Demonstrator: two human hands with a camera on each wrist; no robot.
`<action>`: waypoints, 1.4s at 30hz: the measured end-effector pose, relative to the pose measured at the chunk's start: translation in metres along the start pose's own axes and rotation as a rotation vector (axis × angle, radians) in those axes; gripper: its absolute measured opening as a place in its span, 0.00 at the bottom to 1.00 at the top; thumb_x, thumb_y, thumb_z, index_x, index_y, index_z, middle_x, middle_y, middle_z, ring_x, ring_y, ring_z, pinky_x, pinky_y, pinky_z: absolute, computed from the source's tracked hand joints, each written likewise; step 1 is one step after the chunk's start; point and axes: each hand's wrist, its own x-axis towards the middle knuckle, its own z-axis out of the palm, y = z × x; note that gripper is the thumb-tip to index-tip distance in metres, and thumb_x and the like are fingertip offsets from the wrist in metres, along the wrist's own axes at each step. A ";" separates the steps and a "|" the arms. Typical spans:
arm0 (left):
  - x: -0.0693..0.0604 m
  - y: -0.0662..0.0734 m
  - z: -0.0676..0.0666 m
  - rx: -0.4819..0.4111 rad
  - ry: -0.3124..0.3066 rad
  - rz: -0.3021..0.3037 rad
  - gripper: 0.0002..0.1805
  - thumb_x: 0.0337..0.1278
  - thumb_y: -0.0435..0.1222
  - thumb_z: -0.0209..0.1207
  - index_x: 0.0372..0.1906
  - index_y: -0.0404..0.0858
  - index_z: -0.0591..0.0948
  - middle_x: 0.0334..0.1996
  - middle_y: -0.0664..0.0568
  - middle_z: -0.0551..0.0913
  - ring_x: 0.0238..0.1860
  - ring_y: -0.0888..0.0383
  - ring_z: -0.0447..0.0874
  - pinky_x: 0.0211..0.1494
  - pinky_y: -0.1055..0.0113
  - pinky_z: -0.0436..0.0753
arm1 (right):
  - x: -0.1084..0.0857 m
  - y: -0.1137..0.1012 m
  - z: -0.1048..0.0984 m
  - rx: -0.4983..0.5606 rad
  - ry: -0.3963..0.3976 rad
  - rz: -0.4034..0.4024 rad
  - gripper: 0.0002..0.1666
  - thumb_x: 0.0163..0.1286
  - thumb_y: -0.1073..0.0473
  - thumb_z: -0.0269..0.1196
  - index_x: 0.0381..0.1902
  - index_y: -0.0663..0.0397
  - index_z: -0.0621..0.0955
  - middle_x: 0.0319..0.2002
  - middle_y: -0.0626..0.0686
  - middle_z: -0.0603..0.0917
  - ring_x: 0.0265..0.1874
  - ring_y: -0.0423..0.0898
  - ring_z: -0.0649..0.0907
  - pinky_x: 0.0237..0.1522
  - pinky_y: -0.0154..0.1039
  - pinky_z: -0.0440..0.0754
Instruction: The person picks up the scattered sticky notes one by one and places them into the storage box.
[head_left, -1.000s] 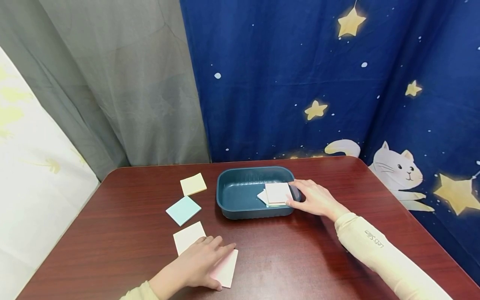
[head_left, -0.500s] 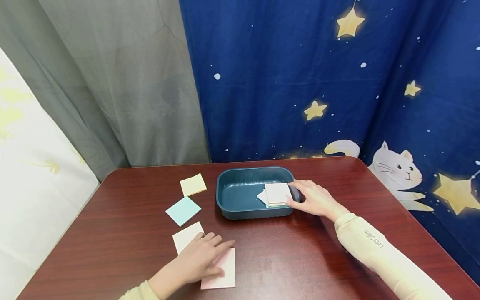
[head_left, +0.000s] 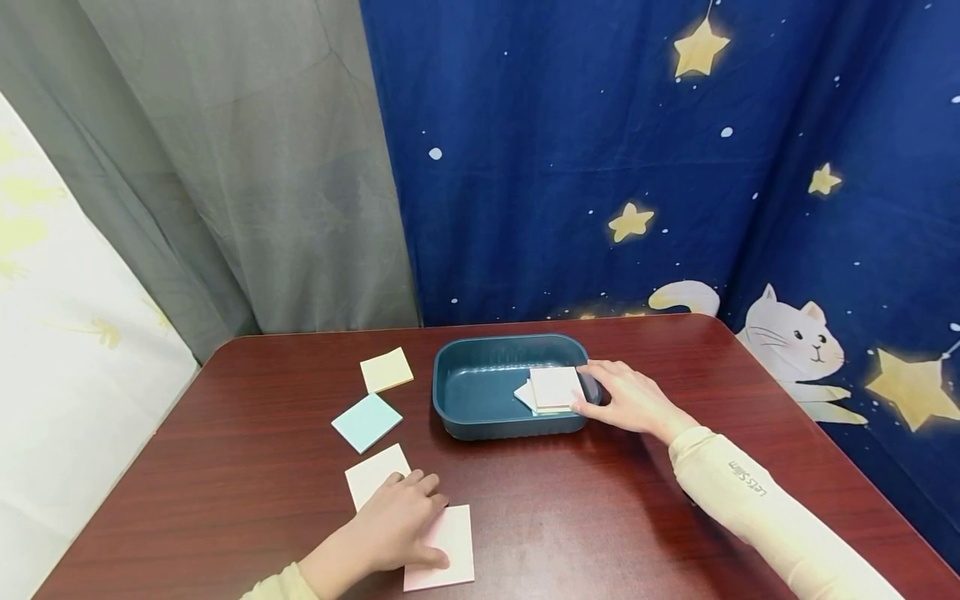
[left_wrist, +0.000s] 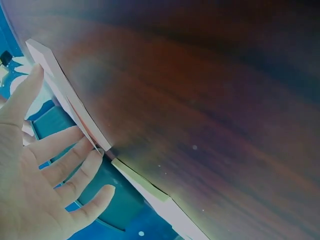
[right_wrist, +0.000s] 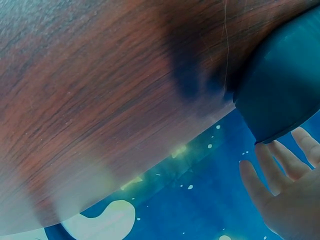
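My left hand [head_left: 393, 525] lies over the table's near left part, its thumb on a pale pink sticky-note pad [head_left: 453, 546]. Its fingers reach toward a whitish pad [head_left: 372, 475] just beyond, which it partly covers. In the left wrist view, loosely spread fingers [left_wrist: 75, 175] come up to the edge of a pad [left_wrist: 75, 105]. At the right end of a dark teal plastic box [head_left: 487, 429], my right hand [head_left: 633, 400] touches the rim with extended fingers. Inside the box, on the right, sits a small stack of sticky-note pads [head_left: 555, 386], a pale one on top.
Left of the box lie a light blue pad [head_left: 367, 422] and a yellow pad [head_left: 387, 370] on the reddish-brown wooden table [head_left: 247, 417]. A grey curtain [head_left: 300, 208] and a blue starry curtain [head_left: 525, 208] hang behind the table's far edge.
The pink pad has turned to lie squarer and shifted slightly toward me. My left thumb has moved from its near edge onto its top, and the fingers have drawn back left. The right hand stays put.
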 end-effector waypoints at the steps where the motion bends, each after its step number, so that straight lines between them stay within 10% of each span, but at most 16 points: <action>1: 0.000 0.001 0.000 0.005 0.006 0.005 0.30 0.21 0.62 0.64 0.29 0.42 0.81 0.24 0.58 0.68 0.28 0.58 0.68 0.28 0.64 0.66 | 0.000 0.000 0.000 0.000 0.000 0.000 0.42 0.52 0.30 0.55 0.56 0.53 0.72 0.53 0.56 0.72 0.52 0.52 0.70 0.46 0.56 0.68; 19: 0.000 0.003 0.000 -0.091 0.002 0.011 0.29 0.20 0.56 0.67 0.30 0.44 0.70 0.25 0.60 0.68 0.30 0.58 0.70 0.30 0.64 0.67 | 0.000 0.000 -0.001 -0.003 0.004 -0.002 0.42 0.52 0.30 0.54 0.56 0.52 0.72 0.53 0.56 0.72 0.52 0.52 0.70 0.46 0.55 0.68; 30: 0.003 0.002 0.001 -0.117 0.135 0.062 0.15 0.33 0.37 0.64 0.20 0.48 0.66 0.18 0.66 0.63 0.22 0.65 0.66 0.26 0.69 0.61 | 0.000 0.001 0.000 -0.001 -0.004 0.003 0.43 0.52 0.29 0.53 0.57 0.53 0.72 0.54 0.56 0.72 0.53 0.53 0.69 0.46 0.56 0.67; 42: 0.008 0.001 -0.019 -0.386 0.075 0.039 0.10 0.46 0.32 0.59 0.23 0.48 0.70 0.19 0.68 0.66 0.19 0.71 0.62 0.20 0.75 0.64 | -0.001 0.001 0.000 0.002 -0.003 0.004 0.43 0.52 0.29 0.54 0.57 0.52 0.72 0.54 0.56 0.71 0.53 0.53 0.69 0.47 0.56 0.67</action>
